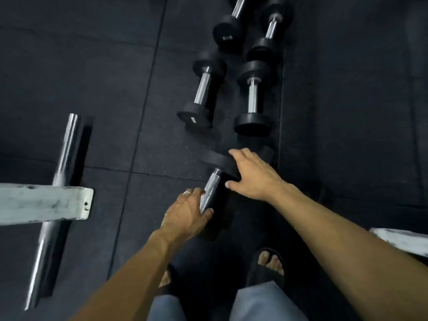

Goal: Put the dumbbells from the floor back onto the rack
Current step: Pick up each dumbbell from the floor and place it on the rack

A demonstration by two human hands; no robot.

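Currently: left hand [185,214] half-wrapped on dumbbell [209,193] handle, right hand [252,176] flat on its head; risk, roll onto nearby foot [269,262].

- gym weights area; black speckled rubber floor tiles [92,66]
- black round-head dumbbells [201,93] with chrome handles lying on the floor
- chrome barbell bar [58,181]; white painted steel frame beam [41,202]
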